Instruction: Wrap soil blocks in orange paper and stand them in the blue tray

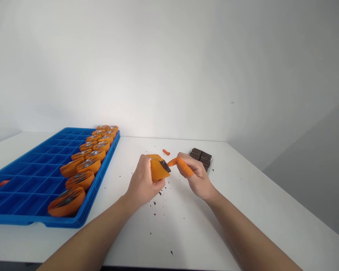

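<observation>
One orange pouch (pixel 157 171) sits clamped in your left hand (pixel 142 181), mid-frame; your right hand (pixel 197 177) points beside it, grip unclear.

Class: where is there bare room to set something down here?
Mostly bare: the white tabletop between the right forearm and right table edge. Crowded: right columns of the blue plastic compartment tray, full of folded orange pieces; the middle, where the left hand holds an orange piece above dark crumbs.

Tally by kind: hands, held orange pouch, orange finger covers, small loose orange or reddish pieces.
Hands: 2 (left hand, right hand)
Orange pouch: 1
Orange finger covers: 2
Loose pieces: 2 (orange piece, reddish piece)
Total: 7
</observation>
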Tool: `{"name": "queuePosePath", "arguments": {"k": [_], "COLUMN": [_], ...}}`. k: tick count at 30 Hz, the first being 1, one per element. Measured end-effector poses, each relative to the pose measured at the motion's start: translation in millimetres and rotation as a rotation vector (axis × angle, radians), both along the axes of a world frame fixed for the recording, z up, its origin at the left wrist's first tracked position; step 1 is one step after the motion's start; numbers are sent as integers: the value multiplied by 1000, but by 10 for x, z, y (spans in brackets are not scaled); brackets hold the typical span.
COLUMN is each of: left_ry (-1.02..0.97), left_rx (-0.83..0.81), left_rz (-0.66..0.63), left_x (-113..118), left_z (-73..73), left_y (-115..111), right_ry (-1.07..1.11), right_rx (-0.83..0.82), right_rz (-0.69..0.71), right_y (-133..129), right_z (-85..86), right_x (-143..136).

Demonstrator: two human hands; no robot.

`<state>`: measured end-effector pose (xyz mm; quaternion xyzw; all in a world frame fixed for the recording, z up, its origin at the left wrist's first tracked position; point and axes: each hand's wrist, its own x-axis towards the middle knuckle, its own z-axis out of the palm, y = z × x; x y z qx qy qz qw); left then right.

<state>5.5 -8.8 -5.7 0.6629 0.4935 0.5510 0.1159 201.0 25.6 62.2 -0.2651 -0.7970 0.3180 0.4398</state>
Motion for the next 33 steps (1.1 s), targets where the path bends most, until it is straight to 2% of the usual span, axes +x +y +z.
{"name": "queuePosePath", "arguments": {"k": [10,16,21,25,28,33], "left_ry": [12,-2,-36,-102,-91,-104], "left_rx": [37,33,76,89,88,82], "left_rz": [-28,-42,-103,-152,-179,-187], "left_x": [-3,-12,-32,-27,-13,7], "left_z": [12,-14,-74,-111,-125,-174], "left_y": [-8,17,42,55,61,74], "right_ry": [-185,-163,-259,-173,-76,-32], "right_rx": [69,292,318,356,337,162], "right_rz": [117,131,139,100,42,14], "right_y": [-2,10,1,28,42,55], "right_z": [-56,-100,-158,-205,-204,-205], "right_x": [-21,-37,-61,-84,-94,-93]}}
